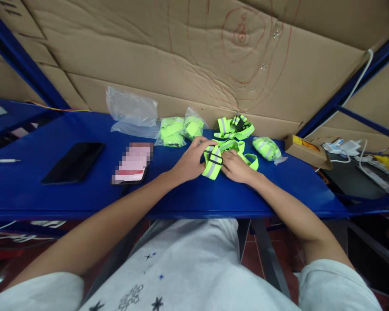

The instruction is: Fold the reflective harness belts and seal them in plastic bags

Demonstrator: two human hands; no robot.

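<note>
While the lime reflective strap (212, 171) sits over the blue table (181, 199), the left hand (194, 159) clamps its buckled, gathered section; the right hand (236, 167) curls against it, exact grip hidden. Bunched there, yes, but loops trail loose beyond! Behind, another strap (224, 125) lies unbagged; flanking it, three bundles (173, 131) are bagged.

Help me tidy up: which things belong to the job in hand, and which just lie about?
Job, likely:
held neon strap
loose neon bundle
bagged neon bundles
clear bag

Apparently lying about:
lit phone
black device
white pen
box
</note>
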